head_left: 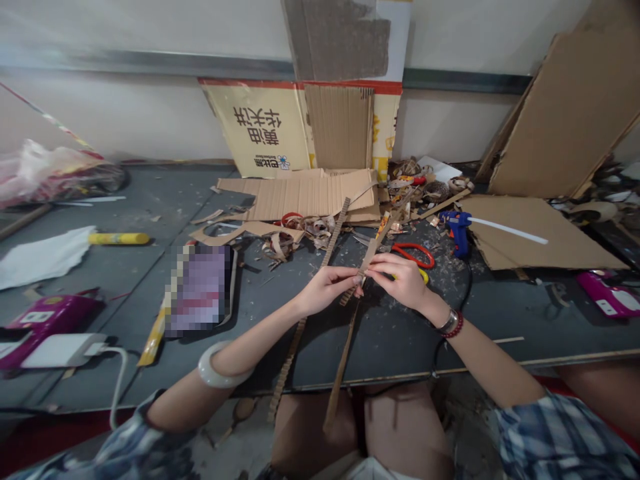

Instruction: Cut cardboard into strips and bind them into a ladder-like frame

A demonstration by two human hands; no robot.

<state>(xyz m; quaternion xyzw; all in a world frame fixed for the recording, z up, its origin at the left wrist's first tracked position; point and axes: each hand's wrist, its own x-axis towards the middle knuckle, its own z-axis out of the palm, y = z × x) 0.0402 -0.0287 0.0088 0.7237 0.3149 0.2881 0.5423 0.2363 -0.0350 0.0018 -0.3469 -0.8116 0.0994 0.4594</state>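
Note:
Above the middle of the table, my left hand and my right hand meet fingertip to fingertip, both pinched on a narrow cardboard strip. One end of this strip points toward the back of the table, and its long tail hangs over the front edge. A second strip with exposed corrugation runs beneath my left wrist and also hangs past the edge. Red-handled scissors lie just beyond my right hand. Part of a yellow handle shows behind my right fingers.
A blue glue gun with a white glue stick stands at right by a cardboard sheet. Cardboard pieces and curled scraps lie behind my hands. At left are a phone-like object, a yellow tube and a magenta power strip.

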